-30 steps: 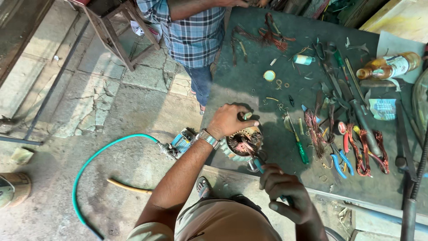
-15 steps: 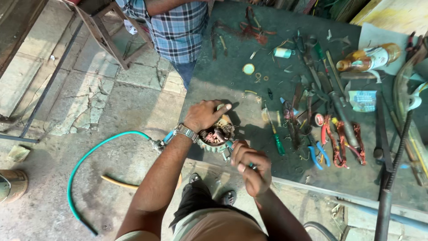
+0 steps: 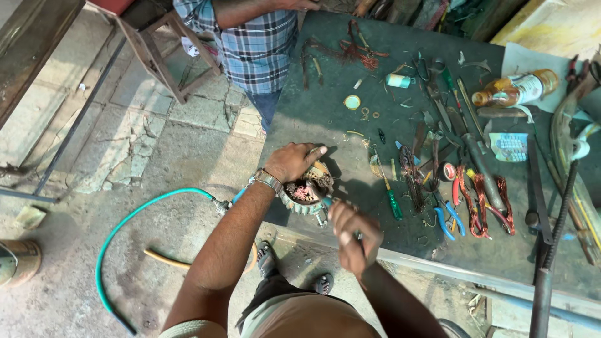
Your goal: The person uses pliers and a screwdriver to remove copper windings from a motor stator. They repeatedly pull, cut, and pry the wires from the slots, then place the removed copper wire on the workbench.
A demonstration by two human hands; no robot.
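The small round motor part point(image 3: 305, 193), a toothed metal ring with reddish copper winding showing inside, sits at the near left edge of the dark green workbench point(image 3: 325, 100), partly overhanging the edge. The left hand point(image 3: 293, 161) lies on top of it, fingers curled over its far rim, gripping it in place as it did half a second ago. What has changed is the right hand point(image 3: 354, 235): a second ago it hung low and open-fingered near the body, and now it is closed around a thin tool with a blue handle point(image 3: 327, 202) whose tip reaches into the part from the near side. So the work has gone from steadying the part to working on its winding.

To the right on the bench lie a green-handled screwdriver point(image 3: 391, 199), blue-handled pliers point(image 3: 446, 220) and red-handled pliers point(image 3: 476, 200), well apart from the hands. Farther off stand an amber bottle point(image 3: 513, 89) and a tangle of copper wire point(image 3: 357, 51). Another person in a checked shirt point(image 3: 253, 44) stands at the far side. A green hose point(image 3: 138, 219) curves over the concrete floor to the left.
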